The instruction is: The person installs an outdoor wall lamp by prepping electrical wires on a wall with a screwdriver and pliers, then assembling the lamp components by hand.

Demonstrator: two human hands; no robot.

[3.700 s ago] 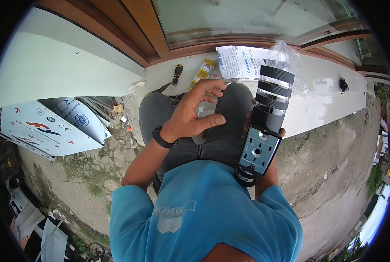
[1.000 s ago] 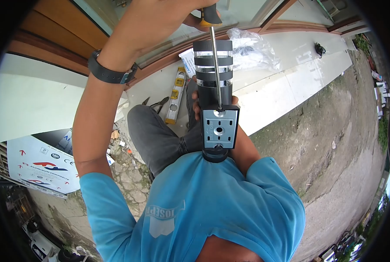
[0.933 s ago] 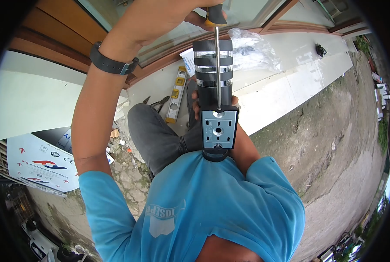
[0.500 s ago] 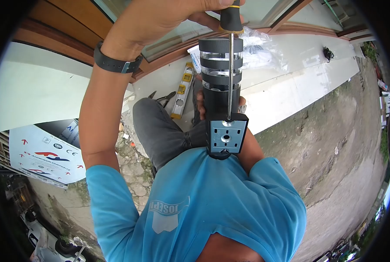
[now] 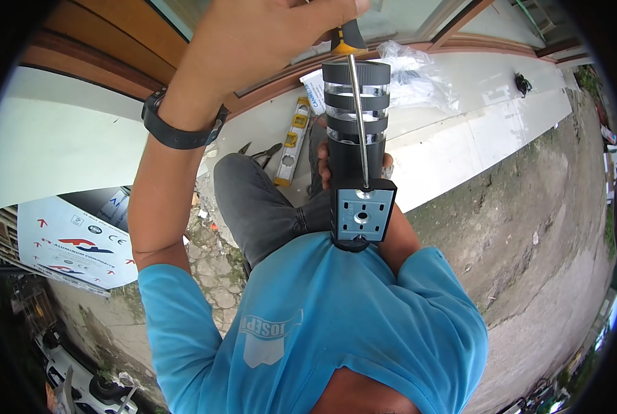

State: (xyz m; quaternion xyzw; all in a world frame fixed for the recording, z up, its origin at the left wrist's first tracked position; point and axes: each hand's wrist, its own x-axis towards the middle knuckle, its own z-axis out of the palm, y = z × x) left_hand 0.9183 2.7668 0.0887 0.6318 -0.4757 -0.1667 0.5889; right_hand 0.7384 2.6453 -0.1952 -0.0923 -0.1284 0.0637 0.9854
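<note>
My left hand (image 5: 263, 41), with a black watch on its wrist, is closed round the black-and-yellow handle of a screwdriver (image 5: 359, 117). Its long steel shaft slants down to the upper screw of a metal bracket plate (image 5: 364, 212) on the square base of a wall lamp. The black cylindrical lamp (image 5: 343, 160) has ribbed rings with clear bands between them, and its base faces me. My right hand (image 5: 324, 164) grips the lamp body from behind; only some fingertips show at both sides of it, and the palm is hidden.
A yellow-and-silver spirit level (image 5: 292, 143) and pliers (image 5: 270, 152) lie beyond my knee. Clear plastic wrapping (image 5: 419, 79) sits on the pale ledge (image 5: 474, 141). A printed aluminium composite panel (image 5: 74, 234) stands at left. Wood-framed glass is ahead.
My left hand has shifted left and shows larger, tilting the screwdriver handle left while its tip stays at the upper screw. The lamp has moved slightly right in view.
</note>
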